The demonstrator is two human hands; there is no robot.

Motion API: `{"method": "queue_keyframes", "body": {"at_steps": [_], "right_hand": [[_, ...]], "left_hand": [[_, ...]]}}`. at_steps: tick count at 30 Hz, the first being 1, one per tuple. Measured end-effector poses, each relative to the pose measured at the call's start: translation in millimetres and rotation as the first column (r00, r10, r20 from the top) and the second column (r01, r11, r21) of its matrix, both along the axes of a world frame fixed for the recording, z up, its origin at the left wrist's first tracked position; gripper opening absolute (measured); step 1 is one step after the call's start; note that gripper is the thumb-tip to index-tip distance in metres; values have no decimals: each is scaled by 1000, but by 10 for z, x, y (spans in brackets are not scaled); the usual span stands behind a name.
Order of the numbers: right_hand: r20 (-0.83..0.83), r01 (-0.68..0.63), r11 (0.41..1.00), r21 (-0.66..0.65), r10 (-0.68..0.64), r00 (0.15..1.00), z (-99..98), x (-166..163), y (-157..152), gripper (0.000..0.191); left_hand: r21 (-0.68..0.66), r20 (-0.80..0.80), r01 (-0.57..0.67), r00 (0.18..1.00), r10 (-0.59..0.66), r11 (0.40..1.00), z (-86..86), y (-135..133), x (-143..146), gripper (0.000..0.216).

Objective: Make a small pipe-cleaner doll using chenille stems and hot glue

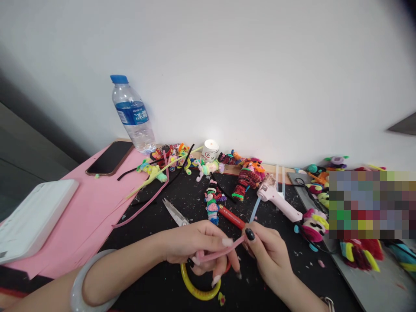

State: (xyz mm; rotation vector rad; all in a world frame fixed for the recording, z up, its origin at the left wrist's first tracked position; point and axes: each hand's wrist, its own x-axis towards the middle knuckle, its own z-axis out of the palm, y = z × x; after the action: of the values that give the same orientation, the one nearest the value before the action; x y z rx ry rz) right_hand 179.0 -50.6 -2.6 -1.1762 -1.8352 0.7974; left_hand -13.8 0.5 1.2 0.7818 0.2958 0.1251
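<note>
A pink pipe cleaner (217, 254) stretches between my two hands over the black work mat. My right hand (268, 251) pinches its far end between thumb and fingers. The other end is bent and lies in my left hand (198, 242), whose thumb and fingers close loosely around it. Under my left hand lies a pair of scissors (201, 294) with yellow handle loops, partly hidden, blades pointing up and left. Just beyond my hands are a red lighter-like stick (231, 217) with printed text and a small multicoloured pipe-cleaner figure (212, 203).
A pale pink glue gun (279, 203) lies right of centre. Along the wall are several fuzzy figures (248, 177) and a white paper cup (210, 151). At left are a water bottle (133, 115), a phone (110, 158), pink sheets (81, 195) and a white device (37, 216).
</note>
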Motion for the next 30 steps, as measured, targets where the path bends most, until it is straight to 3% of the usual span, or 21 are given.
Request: {"method": "queue_keyframes", "body": {"at_steps": [5,9,13,17,21,23,24,26,30], "right_hand": [[31,134,987,91,-138,990,-4,75,10,36],[85,192,971,146,-205,975,-8,119,25,35],[153,221,953,207,-254,955,7,132,48,36],[239,213,929,304,-291,926,20,114,84,35],[325,199,918,342,-314,892,21,85,119,33],[342,198,921,337,-315,885,22,79,127,34],[336,205,925,321,-313,888,22,80,128,35],[289,215,947,240,-281,915,17,92,126,35],[63,168,986,11,-168,984,-6,136,119,37]], "left_hand": [[15,16,-164,986,163,986,4,18,-13,50],[159,-17,-351,934,357,923,-17,9,9,40],[422,-82,-463,837,541,780,-27,-24,49,30],[655,-121,-409,774,622,636,-19,-72,51,27],[870,-58,-288,746,664,399,-11,-100,9,27],[930,7,-248,751,660,272,-16,-103,-13,27],[941,28,-242,751,660,237,-20,-102,-20,27],[934,29,-261,736,677,243,-24,-95,-21,26],[821,-45,-381,699,714,424,-5,-63,16,24]]}}
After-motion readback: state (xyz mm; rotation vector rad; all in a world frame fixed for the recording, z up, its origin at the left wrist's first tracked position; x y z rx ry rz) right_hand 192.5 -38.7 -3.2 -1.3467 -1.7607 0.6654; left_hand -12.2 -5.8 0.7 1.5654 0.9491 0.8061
